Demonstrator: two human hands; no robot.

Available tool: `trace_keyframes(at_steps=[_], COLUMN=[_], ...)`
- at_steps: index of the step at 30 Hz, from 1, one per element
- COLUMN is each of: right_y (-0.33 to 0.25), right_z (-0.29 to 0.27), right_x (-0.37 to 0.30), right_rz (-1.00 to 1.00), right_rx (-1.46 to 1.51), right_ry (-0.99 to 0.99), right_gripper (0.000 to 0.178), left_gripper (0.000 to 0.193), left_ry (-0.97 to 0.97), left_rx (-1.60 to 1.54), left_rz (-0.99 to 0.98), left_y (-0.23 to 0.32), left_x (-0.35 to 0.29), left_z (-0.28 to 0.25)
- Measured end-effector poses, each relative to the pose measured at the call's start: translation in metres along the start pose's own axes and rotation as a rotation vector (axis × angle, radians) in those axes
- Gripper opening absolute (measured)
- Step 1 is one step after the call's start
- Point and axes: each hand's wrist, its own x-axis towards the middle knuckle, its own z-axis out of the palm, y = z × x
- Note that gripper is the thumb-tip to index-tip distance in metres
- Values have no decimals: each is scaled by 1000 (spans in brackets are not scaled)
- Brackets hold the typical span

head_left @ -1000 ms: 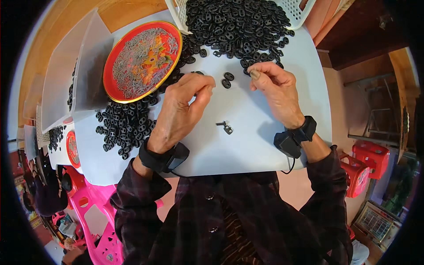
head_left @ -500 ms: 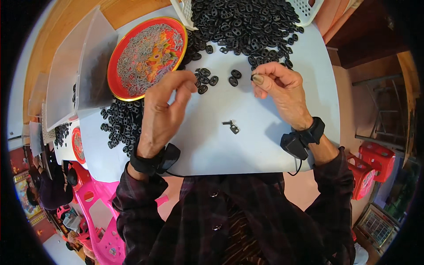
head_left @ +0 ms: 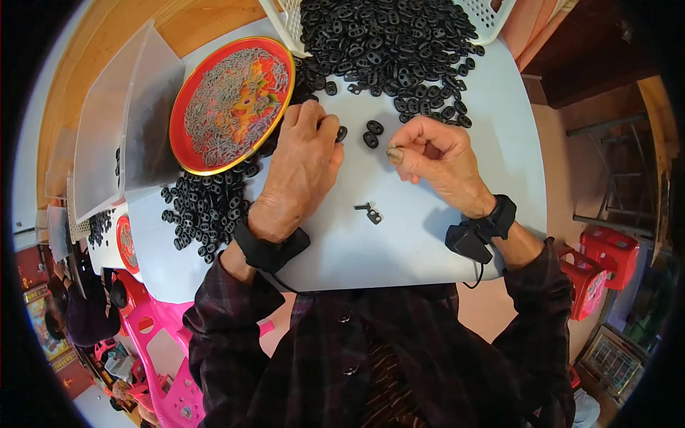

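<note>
My left hand [head_left: 303, 160] is palm down beside the round tray, fingers curled and closed over a small group of black two-hole oval pieces. Its fingertips and anything in them are hidden. Thumb and fingers of my right hand [head_left: 435, 160] are pinched together above the white table [head_left: 421, 250]; what they hold, if anything, is too small to make out. Between the hands lie two black ovals [head_left: 372, 133]. Nearer me are a small dark screw-like pin [head_left: 362, 207] and a small black piece with a hole [head_left: 374, 216].
A red, yellow-rimmed tray [head_left: 187, 153] holds many small grey screw-like pieces. Black ovals heap up at the far side [head_left: 392, 43] by white baskets [head_left: 489, 18], and at left [head_left: 207, 210]. A clear plastic bin [head_left: 107, 128] stands far left. Pink chair [head_left: 160, 342], red stools [head_left: 606, 257].
My left hand has moved right and turned palm down over the small group of ovals. My right hand has shifted slightly left and nearer me, still pinched.
</note>
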Motion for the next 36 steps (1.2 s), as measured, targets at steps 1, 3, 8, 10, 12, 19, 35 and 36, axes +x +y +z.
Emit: trace_keyframes(at_steps=[1,3,8,10,12,19,35,36], right_y=[0,1,1,0,0,3,5,4], right_z=[0,0,-1,0,0,0,-3,-2], right_x=[-1,-1,0,0,0,1,3,2], right_rz=[18,12,22,18,16,25,-12,-11], right_rx=[-6,45,36,28,17,25,78,79], right_ry=[-10,-19,-14,-12,-15,-10,28,29], right_gripper=[4,3,2,3,3,4,5,5], left_gripper=[25,25,24,24,24,20,17,16], left_ry=[0,-7,24,51,50,48,70,59], left_rx=[105,102,50,-30,-10,-62,-193,-299], left_rz=[1,19,51,8,30,114,79,43], left_y=[0,-2,-4,-2,-5,-10,-3,0], left_x=[1,1,2,5,6,11,19,19], left_z=[2,2,2,2,7,12,18,13])
